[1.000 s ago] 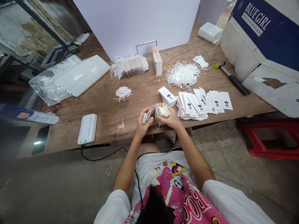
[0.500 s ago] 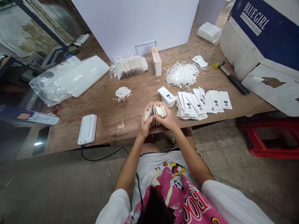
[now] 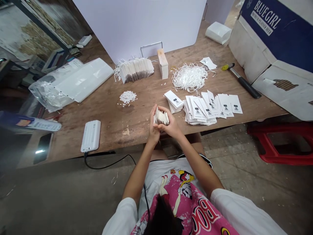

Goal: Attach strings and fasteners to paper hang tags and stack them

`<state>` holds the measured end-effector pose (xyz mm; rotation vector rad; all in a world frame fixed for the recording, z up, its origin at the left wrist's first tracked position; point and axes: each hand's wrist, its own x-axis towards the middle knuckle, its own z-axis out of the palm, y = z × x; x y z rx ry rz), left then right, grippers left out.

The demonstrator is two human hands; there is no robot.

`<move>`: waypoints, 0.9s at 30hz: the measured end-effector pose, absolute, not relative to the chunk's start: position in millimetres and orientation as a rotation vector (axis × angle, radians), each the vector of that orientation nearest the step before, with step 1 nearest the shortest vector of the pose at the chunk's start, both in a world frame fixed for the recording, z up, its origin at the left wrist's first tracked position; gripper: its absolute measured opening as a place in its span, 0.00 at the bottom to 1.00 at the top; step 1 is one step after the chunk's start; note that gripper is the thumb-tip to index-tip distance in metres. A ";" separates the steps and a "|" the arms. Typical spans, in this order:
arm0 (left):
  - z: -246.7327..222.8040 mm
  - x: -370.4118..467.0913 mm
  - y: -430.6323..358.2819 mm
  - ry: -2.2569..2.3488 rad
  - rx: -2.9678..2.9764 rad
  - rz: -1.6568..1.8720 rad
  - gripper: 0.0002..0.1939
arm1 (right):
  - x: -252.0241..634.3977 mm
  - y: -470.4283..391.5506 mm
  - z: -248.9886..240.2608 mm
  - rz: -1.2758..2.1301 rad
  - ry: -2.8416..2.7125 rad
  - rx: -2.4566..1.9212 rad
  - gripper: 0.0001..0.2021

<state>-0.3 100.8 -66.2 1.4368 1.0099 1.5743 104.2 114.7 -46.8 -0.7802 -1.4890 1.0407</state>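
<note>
A stack of white cards (image 3: 161, 117) is clasped between my two hands at the table's front edge. My left hand (image 3: 153, 128) wraps its left side, and my right hand (image 3: 172, 125) holds its right side, with the thumbs close together in front. Just right of my hands lie a small pile of printed cards (image 3: 174, 99) and a wider spread of them (image 3: 201, 109). Behind these is a heap of white strings (image 3: 190, 77). Small white pieces (image 3: 127, 97) form a pile to the left. A row of strung cards (image 3: 137, 70) stands farther back beside an upright card block (image 3: 163, 65).
The wooden table (image 3: 110, 111) bears a white power bank (image 3: 90, 136) with a black cable, a phone (image 3: 43, 148), plastic packaging (image 3: 83, 80) and a hammer (image 3: 244, 82). A large carton (image 3: 266, 62) stands at the right, above a red stool (image 3: 269, 147).
The cards, parted into two groups between my hands before, are now together in one stack. My right hand has moved slightly left, closer to my left hand.
</note>
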 end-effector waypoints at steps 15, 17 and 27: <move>-59.3 16.6 105.2 1.262 1.034 1.817 0.32 | 100.6 113.8 -40.9 0.762 -1.575 -0.731 0.23; -59.1 16.9 105.0 1.364 1.064 1.845 0.31 | 95.6 111.2 -41.9 0.724 -1.539 -0.792 0.22; -61.3 10.0 110.3 1.161 1.215 1.668 0.37 | 105.2 118.5 -44.6 0.725 -1.582 -0.736 0.33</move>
